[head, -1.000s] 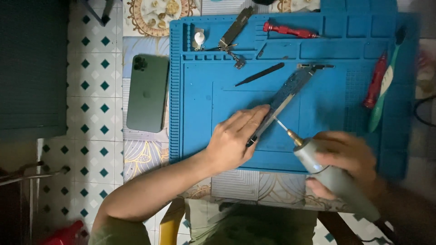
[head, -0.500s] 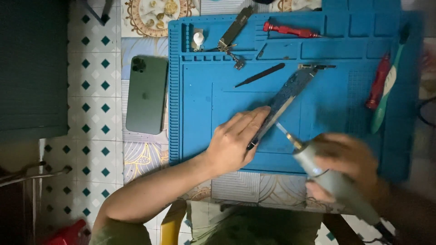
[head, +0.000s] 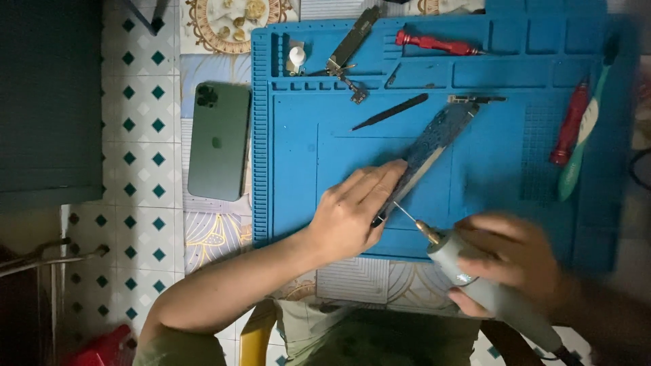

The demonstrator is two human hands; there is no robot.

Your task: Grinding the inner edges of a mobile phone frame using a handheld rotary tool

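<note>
Board: long narrow circuit board (head: 434,146) lies slanted mid-way on the blue mat (head: 298,176).
Left hand (head: 352,213): fingers flat, pressing the board's near end.
Right hand (head: 512,261): fingers wrapped around grey rotary tool (head: 475,285), tip beside the board.
Left: green phone (head: 218,141), face-down on the counter.

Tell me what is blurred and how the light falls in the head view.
Head view: the right hand and its grey rotary tool are motion-smeared; the left hand, circuit board and blue mat stay sharp. Light is dim, darkening toward the left edge and lower corners; no glare.
</note>
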